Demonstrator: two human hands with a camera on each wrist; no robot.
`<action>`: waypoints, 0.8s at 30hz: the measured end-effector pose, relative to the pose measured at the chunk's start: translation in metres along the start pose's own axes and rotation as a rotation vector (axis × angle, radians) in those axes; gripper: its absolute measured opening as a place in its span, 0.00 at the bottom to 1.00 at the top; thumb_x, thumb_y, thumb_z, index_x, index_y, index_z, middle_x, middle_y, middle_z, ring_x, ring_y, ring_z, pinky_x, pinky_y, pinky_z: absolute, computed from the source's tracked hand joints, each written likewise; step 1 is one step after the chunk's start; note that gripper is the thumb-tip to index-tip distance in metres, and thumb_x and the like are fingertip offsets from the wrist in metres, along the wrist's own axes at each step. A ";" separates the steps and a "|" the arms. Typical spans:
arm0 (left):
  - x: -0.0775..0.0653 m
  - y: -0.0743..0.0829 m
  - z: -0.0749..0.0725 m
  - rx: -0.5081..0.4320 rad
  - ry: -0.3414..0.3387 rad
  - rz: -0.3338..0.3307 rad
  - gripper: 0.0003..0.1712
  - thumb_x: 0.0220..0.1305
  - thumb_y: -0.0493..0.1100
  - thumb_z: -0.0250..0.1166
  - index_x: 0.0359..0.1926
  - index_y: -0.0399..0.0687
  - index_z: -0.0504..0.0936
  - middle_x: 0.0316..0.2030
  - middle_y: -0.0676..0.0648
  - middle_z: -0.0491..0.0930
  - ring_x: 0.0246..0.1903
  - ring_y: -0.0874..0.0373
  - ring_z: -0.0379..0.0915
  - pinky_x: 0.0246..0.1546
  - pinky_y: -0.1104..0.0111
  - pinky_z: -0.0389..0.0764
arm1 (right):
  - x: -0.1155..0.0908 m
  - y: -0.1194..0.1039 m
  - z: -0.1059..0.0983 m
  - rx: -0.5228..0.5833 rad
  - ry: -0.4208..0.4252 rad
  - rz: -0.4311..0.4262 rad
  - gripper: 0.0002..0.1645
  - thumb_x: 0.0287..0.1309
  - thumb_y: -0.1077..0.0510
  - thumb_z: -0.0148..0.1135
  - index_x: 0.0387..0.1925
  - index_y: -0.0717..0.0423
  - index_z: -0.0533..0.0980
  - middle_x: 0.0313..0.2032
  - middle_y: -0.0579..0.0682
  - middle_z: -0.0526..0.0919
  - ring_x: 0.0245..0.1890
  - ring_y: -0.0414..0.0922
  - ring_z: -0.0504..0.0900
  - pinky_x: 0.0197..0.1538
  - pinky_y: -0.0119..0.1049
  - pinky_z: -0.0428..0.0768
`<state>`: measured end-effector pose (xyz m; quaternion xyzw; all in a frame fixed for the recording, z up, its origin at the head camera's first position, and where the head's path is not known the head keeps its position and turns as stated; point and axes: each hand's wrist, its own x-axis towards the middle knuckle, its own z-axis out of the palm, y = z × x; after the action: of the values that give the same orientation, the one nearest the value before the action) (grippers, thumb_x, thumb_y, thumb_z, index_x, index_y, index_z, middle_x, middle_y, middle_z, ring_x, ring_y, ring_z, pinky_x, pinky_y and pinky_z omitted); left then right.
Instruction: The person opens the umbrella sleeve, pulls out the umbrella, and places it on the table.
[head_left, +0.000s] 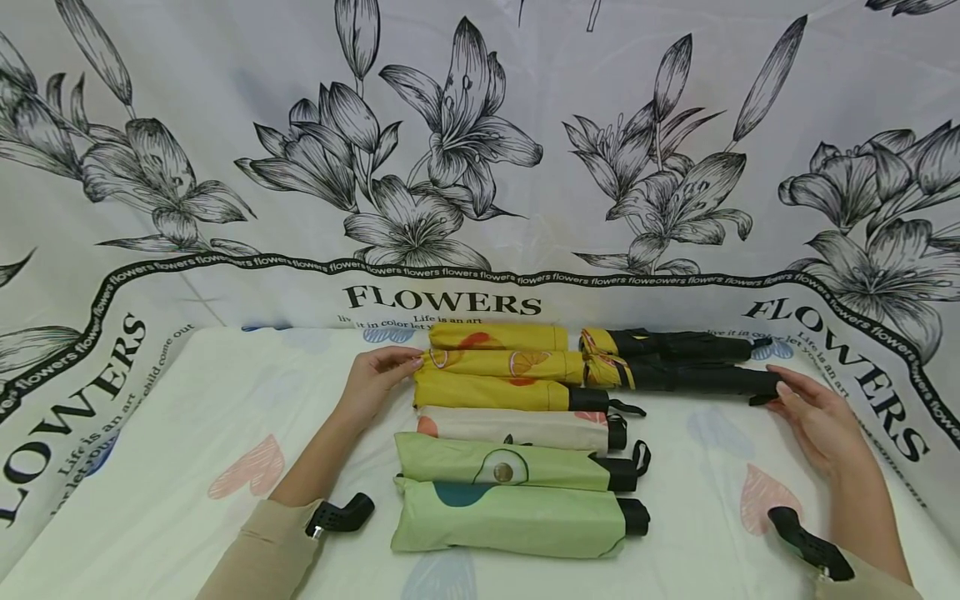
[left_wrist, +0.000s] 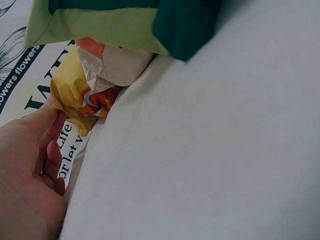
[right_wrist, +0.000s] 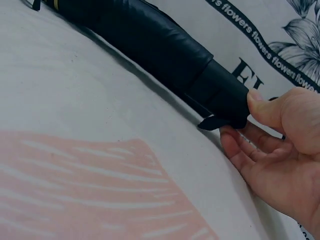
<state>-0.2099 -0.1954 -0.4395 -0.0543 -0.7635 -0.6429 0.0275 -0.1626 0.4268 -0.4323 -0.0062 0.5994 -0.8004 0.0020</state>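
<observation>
Folded umbrellas lie in a stacked row on the white cloth. At the left, my left hand (head_left: 375,379) pinches the end of a yellow umbrella with orange slices (head_left: 487,365); the left wrist view shows thumb and finger at its yellow tip (left_wrist: 67,82). My right hand (head_left: 821,425) holds the handle end of a black umbrella with a yellow patterned part (head_left: 697,379), thumb on one side and fingers on the other in the right wrist view. Behind it lies a second black umbrella (head_left: 675,345). Another yellow umbrella (head_left: 498,337) lies behind the pinched one.
Nearer me lie a yellow umbrella with a black handle (head_left: 491,392), a cream umbrella (head_left: 510,427), an avocado-print green umbrella (head_left: 450,458) and a larger green umbrella (head_left: 540,525). A flower-printed curtain (head_left: 555,225) hangs behind the white cloth (head_left: 172,533).
</observation>
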 end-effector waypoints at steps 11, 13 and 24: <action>0.000 0.003 0.001 0.018 -0.001 0.009 0.15 0.70 0.32 0.70 0.53 0.26 0.86 0.31 0.62 0.86 0.34 0.68 0.78 0.38 0.77 0.80 | 0.005 0.007 0.003 -0.193 0.137 0.056 0.16 0.77 0.60 0.59 0.48 0.35 0.86 0.47 0.28 0.77 0.43 0.27 0.80 0.44 0.20 0.81; 0.000 0.003 0.001 0.014 0.002 0.011 0.15 0.71 0.32 0.69 0.54 0.26 0.85 0.31 0.62 0.86 0.35 0.68 0.79 0.39 0.77 0.81 | 0.006 0.008 0.004 -0.219 0.157 0.076 0.16 0.78 0.59 0.58 0.49 0.34 0.85 0.48 0.30 0.76 0.43 0.26 0.79 0.45 0.20 0.81; -0.002 0.002 0.000 0.010 0.029 0.006 0.16 0.72 0.34 0.69 0.55 0.26 0.85 0.31 0.63 0.86 0.36 0.67 0.81 0.38 0.76 0.82 | 0.005 -0.001 0.015 -0.208 0.246 0.082 0.15 0.80 0.61 0.53 0.53 0.37 0.80 0.40 0.27 0.84 0.37 0.31 0.79 0.39 0.23 0.82</action>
<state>-0.2075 -0.1949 -0.4380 -0.0472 -0.7662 -0.6396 0.0408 -0.1671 0.4128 -0.4274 0.1160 0.6747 -0.7279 -0.0394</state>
